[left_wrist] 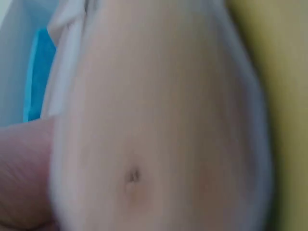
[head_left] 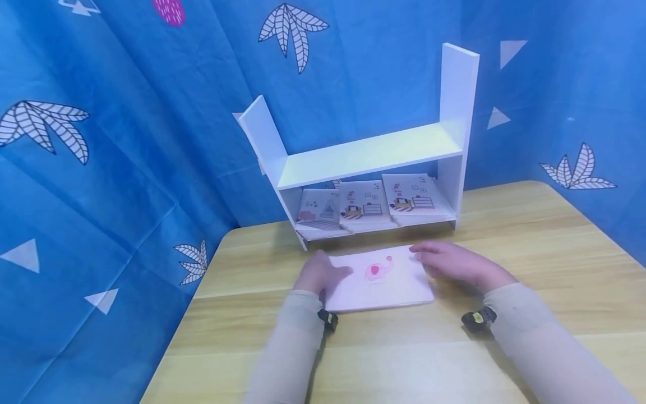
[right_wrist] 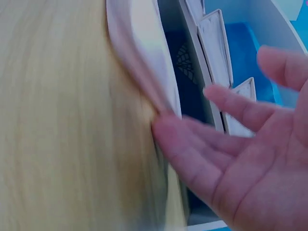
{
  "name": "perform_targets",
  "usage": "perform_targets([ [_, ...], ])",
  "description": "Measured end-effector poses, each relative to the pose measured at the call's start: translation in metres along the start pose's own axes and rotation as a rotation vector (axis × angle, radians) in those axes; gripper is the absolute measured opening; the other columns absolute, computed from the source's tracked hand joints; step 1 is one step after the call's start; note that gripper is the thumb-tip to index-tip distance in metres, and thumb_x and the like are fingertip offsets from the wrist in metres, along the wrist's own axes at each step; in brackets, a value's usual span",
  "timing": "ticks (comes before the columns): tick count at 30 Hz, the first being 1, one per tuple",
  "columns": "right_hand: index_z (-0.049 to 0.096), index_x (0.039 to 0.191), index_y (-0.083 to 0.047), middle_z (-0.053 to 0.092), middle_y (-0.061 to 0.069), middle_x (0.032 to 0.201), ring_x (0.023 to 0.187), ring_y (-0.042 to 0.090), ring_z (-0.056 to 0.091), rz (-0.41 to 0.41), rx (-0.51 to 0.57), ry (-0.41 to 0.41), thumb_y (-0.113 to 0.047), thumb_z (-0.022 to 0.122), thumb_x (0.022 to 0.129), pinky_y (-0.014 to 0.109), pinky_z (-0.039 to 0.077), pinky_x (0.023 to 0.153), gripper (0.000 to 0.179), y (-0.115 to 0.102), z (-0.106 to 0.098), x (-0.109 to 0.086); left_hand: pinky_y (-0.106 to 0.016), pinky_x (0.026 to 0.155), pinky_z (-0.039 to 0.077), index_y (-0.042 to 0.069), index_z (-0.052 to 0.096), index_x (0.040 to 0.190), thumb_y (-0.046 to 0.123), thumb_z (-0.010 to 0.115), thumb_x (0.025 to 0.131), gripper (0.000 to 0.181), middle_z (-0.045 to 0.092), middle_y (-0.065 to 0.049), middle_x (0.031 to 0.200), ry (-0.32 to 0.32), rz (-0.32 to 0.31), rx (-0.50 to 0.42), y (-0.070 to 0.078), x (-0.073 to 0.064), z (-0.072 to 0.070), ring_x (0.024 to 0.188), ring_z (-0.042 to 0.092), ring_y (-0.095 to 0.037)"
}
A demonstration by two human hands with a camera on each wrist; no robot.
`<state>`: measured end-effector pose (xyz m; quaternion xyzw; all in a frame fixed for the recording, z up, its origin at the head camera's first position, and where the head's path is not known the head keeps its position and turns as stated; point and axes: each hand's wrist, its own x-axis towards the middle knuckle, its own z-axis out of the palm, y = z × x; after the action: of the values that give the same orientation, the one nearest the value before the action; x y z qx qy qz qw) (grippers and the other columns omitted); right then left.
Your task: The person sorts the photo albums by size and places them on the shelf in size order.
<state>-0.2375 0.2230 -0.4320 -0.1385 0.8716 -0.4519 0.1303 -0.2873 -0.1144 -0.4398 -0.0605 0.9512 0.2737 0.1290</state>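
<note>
A white booklet (head_left: 375,289) with a pink elephant drawing is in front of the shelf in the head view. My left hand (head_left: 323,273) grips its left side, thumb lying over the cover, the other fingers mostly hidden. At the far right corner is my right hand (head_left: 456,264), touching the edge with its fingertips. The right wrist view shows that hand's fingers (right_wrist: 192,154) loosely extended, thumb apart, a fingertip against the booklet's edge (right_wrist: 144,72). In the left wrist view, a blurred pale surface fills most of the picture, with part of my left hand (left_wrist: 24,178) beside it.
A white two-tier shelf (head_left: 373,154) stands behind the booklet. Three groups of illustrated booklets (head_left: 365,205) lean side by side on its lower tier. The wooden table (head_left: 383,359) meets a blue patterned curtain (head_left: 373,73) at the back and left.
</note>
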Motion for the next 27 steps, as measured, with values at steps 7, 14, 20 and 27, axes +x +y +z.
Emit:
perform_targets([
  [7, 0.047, 0.148, -0.003, 0.043, 0.024, 0.152, 0.139, 0.048, 0.037, 0.082, 0.058, 0.037, -0.042, 0.047, 0.107, 0.065, 0.033, 0.110, 0.057, -0.004, -0.003, 0.000, -0.053, 0.101, 0.047, -0.003, 0.055, 0.130, 0.042, 0.074, 0.089, 0.064, 0.062, -0.019, 0.120, 0.005, 0.101, -0.075, 0.000, -0.005, 0.008, 0.109, 0.060, -0.035],
  [14, 0.033, 0.155, 0.000, 0.032, 0.027, 0.157, 0.138, 0.049, 0.039, 0.138, 0.240, 0.053, -0.043, 0.046, 0.107, 0.054, 0.046, 0.104, 0.066, 0.004, -0.008, 0.000, -0.055, 0.106, 0.042, 0.007, 0.042, 0.151, 0.047, 0.069, 0.093, 0.076, 0.063, -0.015, 0.127, -0.102, 0.184, -0.221, -0.007, 0.000, 0.008, 0.106, 0.066, -0.034],
  [20, 0.027, 0.158, -0.001, 0.025, 0.027, 0.161, 0.140, 0.050, 0.036, 0.178, 0.315, 0.056, -0.048, 0.048, 0.105, 0.051, 0.048, 0.104, 0.073, 0.008, -0.008, 0.001, -0.049, 0.112, 0.036, 0.024, 0.024, 0.161, 0.041, 0.069, 0.094, 0.083, 0.047, -0.002, 0.150, -0.226, 0.267, -0.446, 0.000, 0.000, 0.017, 0.122, 0.055, -0.025],
  [27, 0.024, 0.159, -0.002, 0.022, 0.026, 0.162, 0.143, 0.050, 0.030, 0.181, 0.308, 0.052, -0.042, 0.043, 0.108, 0.058, 0.040, 0.109, 0.068, 0.009, -0.006, 0.004, -0.039, 0.098, 0.049, 0.024, 0.015, 0.163, 0.029, 0.070, 0.094, 0.088, 0.048, 0.001, 0.143, -0.324, 0.266, -0.652, -0.002, 0.002, 0.022, 0.107, 0.065, -0.022],
])
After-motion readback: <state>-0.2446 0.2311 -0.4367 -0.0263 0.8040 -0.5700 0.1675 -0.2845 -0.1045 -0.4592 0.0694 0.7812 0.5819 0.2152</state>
